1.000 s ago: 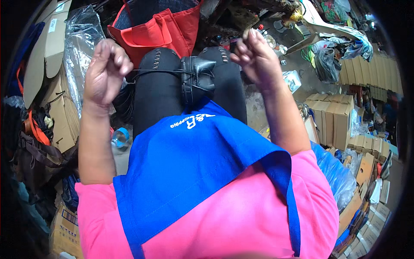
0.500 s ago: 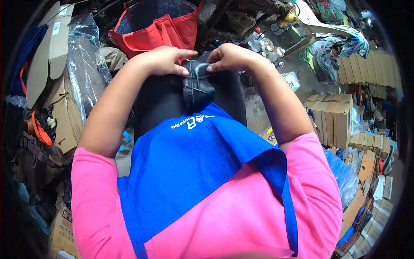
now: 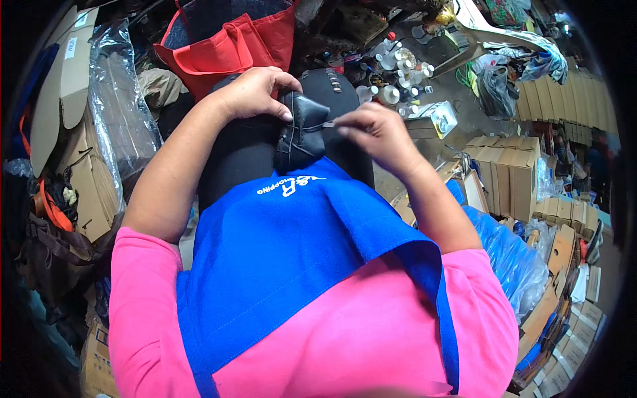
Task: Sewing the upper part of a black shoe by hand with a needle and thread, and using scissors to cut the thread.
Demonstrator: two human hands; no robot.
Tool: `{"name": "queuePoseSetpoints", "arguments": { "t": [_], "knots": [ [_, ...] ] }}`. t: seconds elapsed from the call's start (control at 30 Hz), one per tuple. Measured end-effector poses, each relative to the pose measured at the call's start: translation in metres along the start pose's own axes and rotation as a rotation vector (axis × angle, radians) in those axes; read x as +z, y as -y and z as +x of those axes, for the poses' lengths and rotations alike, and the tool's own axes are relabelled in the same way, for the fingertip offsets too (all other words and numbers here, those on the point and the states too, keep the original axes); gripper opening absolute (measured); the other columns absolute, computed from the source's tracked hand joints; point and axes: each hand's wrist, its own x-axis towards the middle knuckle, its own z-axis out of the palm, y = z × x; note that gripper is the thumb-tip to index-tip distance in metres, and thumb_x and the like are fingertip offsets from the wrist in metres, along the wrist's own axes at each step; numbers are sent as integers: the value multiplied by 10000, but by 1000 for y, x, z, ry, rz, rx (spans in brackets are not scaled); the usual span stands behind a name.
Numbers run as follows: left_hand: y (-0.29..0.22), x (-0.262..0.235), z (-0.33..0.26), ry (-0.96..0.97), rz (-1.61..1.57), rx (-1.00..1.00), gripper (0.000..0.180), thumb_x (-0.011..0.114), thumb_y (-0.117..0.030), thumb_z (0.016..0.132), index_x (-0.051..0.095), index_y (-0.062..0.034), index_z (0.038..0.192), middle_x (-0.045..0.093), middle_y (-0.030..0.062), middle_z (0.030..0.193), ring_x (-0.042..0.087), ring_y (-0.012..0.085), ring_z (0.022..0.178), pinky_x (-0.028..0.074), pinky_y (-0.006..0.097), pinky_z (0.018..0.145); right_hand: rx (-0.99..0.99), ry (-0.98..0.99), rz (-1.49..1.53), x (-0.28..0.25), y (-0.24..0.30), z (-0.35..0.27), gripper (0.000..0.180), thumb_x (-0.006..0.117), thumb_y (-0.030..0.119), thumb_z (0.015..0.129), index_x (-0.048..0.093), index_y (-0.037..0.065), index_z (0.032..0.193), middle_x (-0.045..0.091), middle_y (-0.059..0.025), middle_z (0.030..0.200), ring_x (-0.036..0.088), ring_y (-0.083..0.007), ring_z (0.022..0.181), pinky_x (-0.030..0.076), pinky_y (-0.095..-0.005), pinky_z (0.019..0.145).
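A black leather piece (image 3: 305,127), with seams and a rounded shape like a shoe upper, rests on my lap against the top of the blue apron (image 3: 298,225). My left hand (image 3: 262,93) pinches its upper left edge, thumb on the near side and fingers curled over the far side. To its right, my right hand (image 3: 377,129) is closed in a pinch, with slight motion blur. Between those fingertips a small thin pale piece (image 3: 328,124) points at the leather's right side; its kind is too small to make out.
A red bag (image 3: 245,50) with a dark lining stands open beyond my knees. Several bottles (image 3: 398,73) crowd the floor at the far right. Cardboard boxes (image 3: 504,172) are stacked at right, and clear plastic (image 3: 126,99) over cardboard lies at left.
My right hand has come off the leather piece and moved right and nearer, now pinching a small thin piece. The left hand keeps its hold. The leather's top now looks more pointed.
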Motion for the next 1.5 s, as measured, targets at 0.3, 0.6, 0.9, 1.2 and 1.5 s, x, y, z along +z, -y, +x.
{"name": "queuePoseSetpoints", "arguments": {
  "t": [0.3, 0.6, 0.9, 1.2, 1.5],
  "knots": [
    [5, 5, -6, -102, 92, 99, 537, 853, -162, 599, 660, -63, 1090, 644, 82, 912, 606, 207, 870, 477, 321, 801, -95, -29, -46, 19, 6, 13, 151, 703, 152, 736, 740, 124, 880, 625, -95, 727, 630, -265, 706, 500, -369, 641],
    [8, 6, -6, -120, 113, 102, 548, 857, -170, 594, 662, -65, 1095, 646, 79, 923, 608, 207, 878, 476, 323, 812, -54, 29, -50, 15, 9, 19, 159, 683, 150, 740, 731, 98, 882, 654, -117, 781, 654, -274, 757, 521, -362, 703],
    [0, 4, -5, -44, 32, 1, 512, 845, -84, 599, 646, -37, 1068, 610, 51, 993, 565, 169, 953, 445, 302, 883, 29, 122, 103, 22, -3, 16, 163, 682, 148, 764, 719, 68, 902, 678, -123, 832, 671, -256, 792, 522, -338, 722],
    [11, 7, -4, -111, 56, 111, 542, 860, -168, 595, 664, -64, 1090, 643, 69, 894, 598, 183, 840, 471, 312, 768, -48, 73, 76, 22, 0, 21, 167, 675, 149, 762, 718, 70, 902, 680, -127, 838, 672, -266, 782, 527, -350, 730],
    [10, 8, -5, -138, 87, 134, 543, 860, -181, 585, 662, -71, 1078, 625, 86, 906, 596, 217, 867, 475, 329, 791, -198, 51, -91, 28, -11, 28, 121, 711, 122, 762, 718, 96, 879, 656, -45, 776, 600, -205, 762, 451, -334, 711]
  ]
}}
